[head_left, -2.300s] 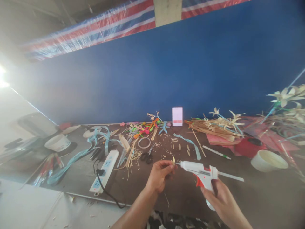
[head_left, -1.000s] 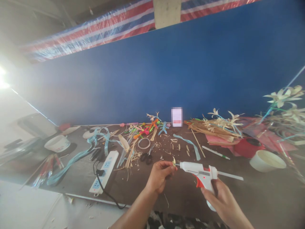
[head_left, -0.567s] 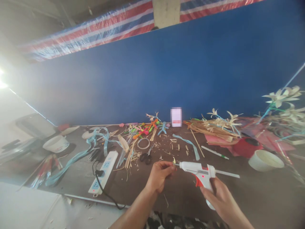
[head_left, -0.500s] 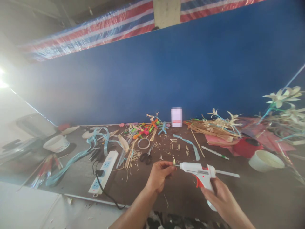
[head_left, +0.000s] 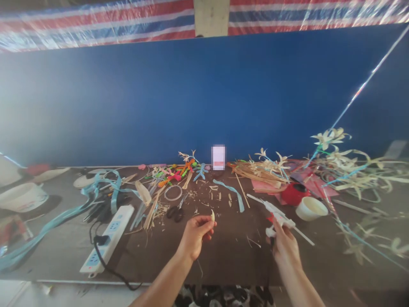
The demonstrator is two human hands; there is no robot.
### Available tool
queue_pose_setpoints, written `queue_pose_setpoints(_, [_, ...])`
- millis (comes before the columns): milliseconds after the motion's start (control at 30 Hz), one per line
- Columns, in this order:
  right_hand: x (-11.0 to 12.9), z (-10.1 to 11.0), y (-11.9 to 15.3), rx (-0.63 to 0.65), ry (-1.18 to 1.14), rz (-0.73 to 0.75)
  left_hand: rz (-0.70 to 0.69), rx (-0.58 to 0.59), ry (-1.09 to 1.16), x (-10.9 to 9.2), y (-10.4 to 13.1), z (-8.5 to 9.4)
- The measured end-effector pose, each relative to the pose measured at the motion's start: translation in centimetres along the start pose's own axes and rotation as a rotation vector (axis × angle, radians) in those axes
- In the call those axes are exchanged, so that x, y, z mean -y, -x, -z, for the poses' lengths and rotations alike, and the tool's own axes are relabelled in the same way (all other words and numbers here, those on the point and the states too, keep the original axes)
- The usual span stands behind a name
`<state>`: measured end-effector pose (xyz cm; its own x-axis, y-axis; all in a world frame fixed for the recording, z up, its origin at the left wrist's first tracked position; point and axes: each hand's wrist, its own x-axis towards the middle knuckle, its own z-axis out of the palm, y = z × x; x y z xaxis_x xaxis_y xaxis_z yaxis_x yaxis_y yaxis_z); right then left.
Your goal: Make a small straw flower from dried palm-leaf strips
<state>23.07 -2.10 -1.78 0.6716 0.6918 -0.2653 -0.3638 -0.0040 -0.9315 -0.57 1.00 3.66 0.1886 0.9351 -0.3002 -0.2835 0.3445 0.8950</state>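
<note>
My left hand (head_left: 195, 234) is closed in a pinch on a small pale petal (head_left: 212, 215), which stands up from the fingertips. Over the right part of the table, my right hand (head_left: 285, 245) grips a white hot glue gun (head_left: 280, 214) with a red trigger. A glue stick (head_left: 304, 236) sticks out of the gun's rear, and its nozzle points away to the upper left, apart from the petal. Several loose petal pieces (head_left: 220, 196) lie on the table beyond my left hand, near a light-blue ribbon strip (head_left: 234, 192).
Scissors (head_left: 176, 212) and a tape ring (head_left: 173, 193) lie left of centre. A power strip (head_left: 108, 239) with a black cord is at the left front. A white cup (head_left: 311, 209) stands right of the gun, before pale flowers (head_left: 329, 138) and dried strips (head_left: 260, 172).
The glue gun has moved away from my left hand to the right and now tilts differently. My left hand still pinches the petal. The view has turned rightward and levelled.
</note>
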Motion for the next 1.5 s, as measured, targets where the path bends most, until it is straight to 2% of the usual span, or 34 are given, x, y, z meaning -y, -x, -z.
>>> queue_pose_setpoints(100, [-0.5,-0.4,-1.0,-0.002,-0.033,0.007,0.000,0.014,-0.003,0.2,0.0,-0.5])
queue_pose_setpoints(200, [-0.6,-0.7,-1.7,0.029,-0.095,-0.047,-0.005,0.026,-0.002,0.4,-0.1,-0.6])
queue_pose_setpoints(367, [-0.2,0.8,-1.8,0.193,-0.063,-0.173,-0.027,0.004,-0.004,0.8,-0.4,-0.2])
queue_pose_setpoints(533, [0.8,3.7,-2.8,0.229,0.312,-0.047,-0.054,-0.024,-0.024,1.1,-0.5,0.1])
queue_pose_setpoints(667, [1.9,4.7,-3.6,0.210,0.960,0.137,-0.058,-0.031,-0.028,1.1,-0.4,0.1])
queue_pose_setpoints(733, [2.7,3.7,-2.6,0.180,1.179,0.266,-0.056,-0.042,-0.065,1.2,-0.3,0.1])
queue_pose_setpoints(767, [3.0,2.8,-1.7,0.169,1.196,0.369,-0.057,-0.050,-0.091,1.3,-0.2,0.0])
queue_pose_setpoints(833, [3.7,0.3,0.9,0.297,1.018,0.597,-0.061,-0.061,-0.141,1.4,-0.1,-0.1])
queue_pose_setpoints(867, [4.0,-1.1,2.3,0.422,0.946,0.650,-0.067,-0.063,-0.159,1.5,-0.1,-0.2])
queue_pose_setpoints(900, [4.3,-2.6,3.6,0.539,0.890,0.677,-0.076,-0.063,-0.172,1.6,0.0,-0.4])
queue_pose_setpoints(967, [4.7,-5.3,5.7,0.679,0.821,0.713,-0.101,-0.059,-0.192,1.7,0.2,-0.7])
queue_pose_setpoints(1067, [5.1,-7.7,7.2,0.771,0.831,0.778,-0.135,-0.056,-0.229,1.7,0.5,-1.0])
queue_pose_setpoints(1233, [5.5,-8.8,7.2,0.874,0.943,0.856,-0.151,-0.040,-0.280,1.6,0.8,-1.0])
queue_pose_setpoints(1500, [6.2,-9.1,7.2,0.949,0.992,0.889,-0.120,-0.016,-0.258,1.6,0.8,-0.9])
